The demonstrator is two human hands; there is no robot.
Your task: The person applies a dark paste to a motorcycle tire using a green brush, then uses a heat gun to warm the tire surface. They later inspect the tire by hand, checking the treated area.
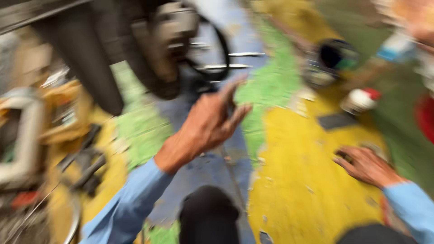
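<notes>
The picture is heavily motion-blurred. My left hand (205,124), in a light blue sleeve, is raised in the middle of the view with its fingers curled around a thin dark object I cannot identify. It is close to a dark machine part (167,49) with a black hose and metal rods. My right hand (366,165), also in a blue sleeve, rests palm down on the yellow painted floor (298,180) at the lower right, fingers spread, with something small possibly under the fingertips.
The floor has worn patches of yellow, green and blue paint. A white container with a red cap (359,99) and a dark round tin (334,58) lie at the upper right. Yellow and grey machine parts (40,131) crowd the left side. My dark knee (208,217) is at the bottom.
</notes>
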